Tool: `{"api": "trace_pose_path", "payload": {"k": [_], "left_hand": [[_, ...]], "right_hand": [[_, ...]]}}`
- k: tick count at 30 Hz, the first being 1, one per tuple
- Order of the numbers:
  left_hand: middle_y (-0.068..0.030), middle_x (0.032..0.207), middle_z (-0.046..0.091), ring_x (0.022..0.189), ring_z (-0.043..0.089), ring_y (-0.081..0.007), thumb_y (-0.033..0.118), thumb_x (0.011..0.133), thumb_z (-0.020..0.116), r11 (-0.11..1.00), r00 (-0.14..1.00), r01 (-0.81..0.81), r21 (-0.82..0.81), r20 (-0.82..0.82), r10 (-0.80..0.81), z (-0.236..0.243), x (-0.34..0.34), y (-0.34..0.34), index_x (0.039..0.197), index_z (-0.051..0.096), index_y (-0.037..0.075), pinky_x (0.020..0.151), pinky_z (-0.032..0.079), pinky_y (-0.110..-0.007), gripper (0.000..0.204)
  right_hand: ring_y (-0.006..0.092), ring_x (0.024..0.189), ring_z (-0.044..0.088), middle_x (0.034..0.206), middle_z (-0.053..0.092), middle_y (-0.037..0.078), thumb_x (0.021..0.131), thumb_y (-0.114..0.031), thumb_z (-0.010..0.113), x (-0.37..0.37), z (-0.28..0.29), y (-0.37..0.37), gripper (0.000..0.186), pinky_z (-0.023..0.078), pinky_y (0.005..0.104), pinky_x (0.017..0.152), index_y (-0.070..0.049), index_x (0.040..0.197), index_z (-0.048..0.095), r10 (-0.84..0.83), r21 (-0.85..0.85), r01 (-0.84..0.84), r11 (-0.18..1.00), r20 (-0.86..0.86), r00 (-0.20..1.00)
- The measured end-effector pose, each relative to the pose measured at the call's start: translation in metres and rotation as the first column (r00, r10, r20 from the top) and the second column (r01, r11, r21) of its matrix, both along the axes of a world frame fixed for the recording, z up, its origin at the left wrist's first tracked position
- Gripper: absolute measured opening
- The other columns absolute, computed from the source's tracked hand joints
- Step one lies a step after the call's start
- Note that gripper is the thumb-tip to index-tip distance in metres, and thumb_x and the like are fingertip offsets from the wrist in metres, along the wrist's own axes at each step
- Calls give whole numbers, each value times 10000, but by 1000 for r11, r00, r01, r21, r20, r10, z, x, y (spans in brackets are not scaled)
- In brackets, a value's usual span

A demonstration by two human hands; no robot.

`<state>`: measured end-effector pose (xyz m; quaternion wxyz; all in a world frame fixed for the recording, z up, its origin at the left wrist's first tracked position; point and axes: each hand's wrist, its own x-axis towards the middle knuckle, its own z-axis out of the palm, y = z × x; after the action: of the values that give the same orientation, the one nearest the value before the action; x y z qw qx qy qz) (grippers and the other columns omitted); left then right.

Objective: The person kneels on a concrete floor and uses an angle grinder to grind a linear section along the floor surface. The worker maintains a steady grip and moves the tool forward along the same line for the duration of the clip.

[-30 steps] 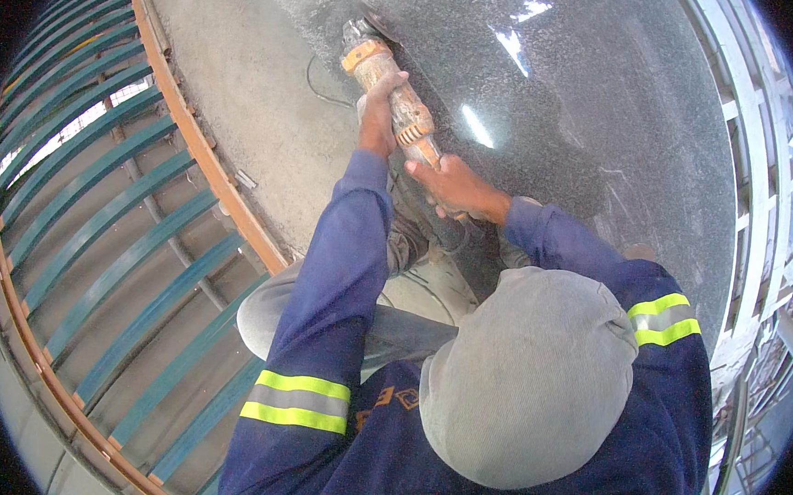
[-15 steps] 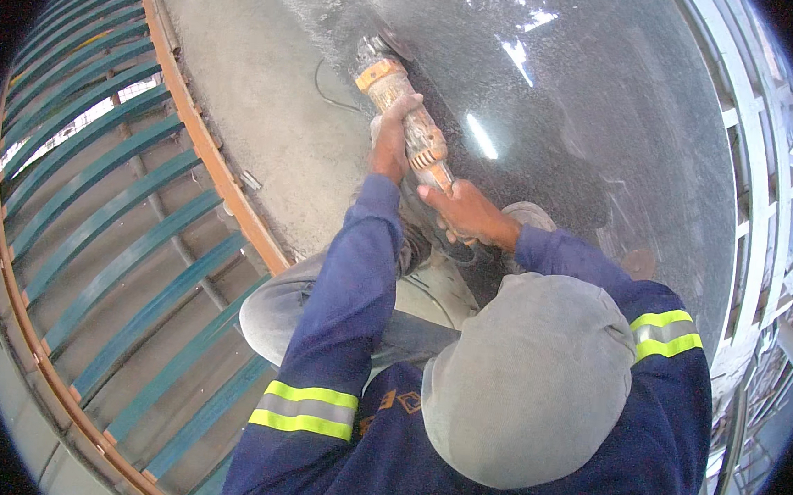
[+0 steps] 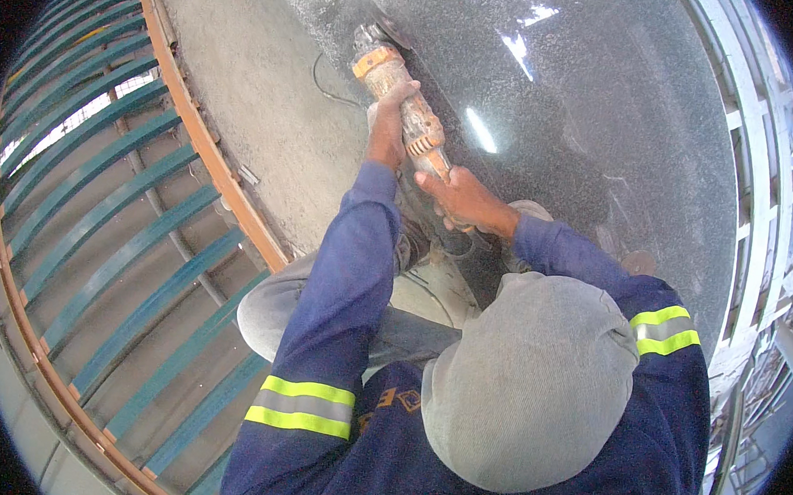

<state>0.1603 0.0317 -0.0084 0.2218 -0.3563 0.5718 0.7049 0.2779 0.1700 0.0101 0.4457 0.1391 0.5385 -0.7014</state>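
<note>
An angle grinder (image 3: 416,125) with a worn, dusty orange body lies slantwise between my hands, its head up and to the left. My left hand (image 3: 389,127) wraps round the middle of its body. Behind it, my right hand (image 3: 464,200) is closed round the rear handle. The dark disc (image 3: 394,33) sits at the grinder's far end, close over a dusty dark grey floor surface (image 3: 589,123). Whether the disc touches the surface, I cannot tell. A pale dusty strip of floor (image 3: 243,80) runs along the left of the grinder.
A thin cable (image 3: 329,94) curves on the floor left of the grinder. An orange-edged frame with blue-green slats (image 3: 133,201) stands at left. White metal framing (image 3: 758,199) lines the right. My grey-clothed knees are bent, the right knee (image 3: 529,386) close in front of me.
The grinder and both hands have shifted slightly forward and to the left. Both hands keep their hold on it.
</note>
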Motion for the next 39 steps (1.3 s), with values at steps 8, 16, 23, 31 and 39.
{"api": "trace_pose_path", "payload": {"k": [8, 16, 23, 31, 39], "left_hand": [[-84, 764, 597, 609, 648, -226, 227, 795, 744, 991, 999, 24, 131, 46, -30, -5, -2, -12, 1013, 556, 38, 550, 572, -372, 344], [-70, 752, 581, 574, 632, -197, 209, 782, 771, 999, 999, 0, 48, 35, -2, 19, 1, 0, 1020, 551, 27, 486, 560, -351, 372], [-80, 736, 598, 538, 620, -187, 159, 783, 747, 999, 999, -31, -30, 36, 32, 19, 2, 4, 975, 563, 17, 471, 543, -348, 301], [-80, 727, 611, 547, 624, -186, 160, 772, 753, 998, 999, -44, -51, 28, 45, 17, 2, 4, 945, 585, 8, 497, 544, -347, 286], [-80, 738, 612, 564, 623, -192, 177, 765, 752, 995, 999, -17, -96, 38, 21, 20, 2, 7, 966, 599, 6, 522, 537, -344, 306]], "right_hand": [[135, 456, 560, 669, 566, 47, 935, -560, 603, 2, -8, -10, 580, 429, 297, 393, 15, 1003, 567, -48, -85, 55, 995, 73, 996], [128, 465, 566, 661, 565, 35, 947, -556, 588, -6, 6, -4, 529, 429, 289, 400, -28, 961, 567, 27, -33, -25, 999, 67, 997], [149, 483, 600, 620, 568, 42, 957, -529, 583, -9, 7, -1, 510, 443, 310, 406, -25, 876, 582, 111, 61, -116, 991, 86, 990], [155, 460, 585, 632, 570, 51, 962, -517, 577, -7, 13, 2, 522, 446, 320, 399, -1, 887, 585, 80, -1, -80, 997, 91, 993], [149, 453, 573, 616, 552, 43, 957, -536, 573, -4, 6, 0, 524, 420, 301, 373, -21, 863, 569, 41, -31, -39, 999, 58, 997]]}}
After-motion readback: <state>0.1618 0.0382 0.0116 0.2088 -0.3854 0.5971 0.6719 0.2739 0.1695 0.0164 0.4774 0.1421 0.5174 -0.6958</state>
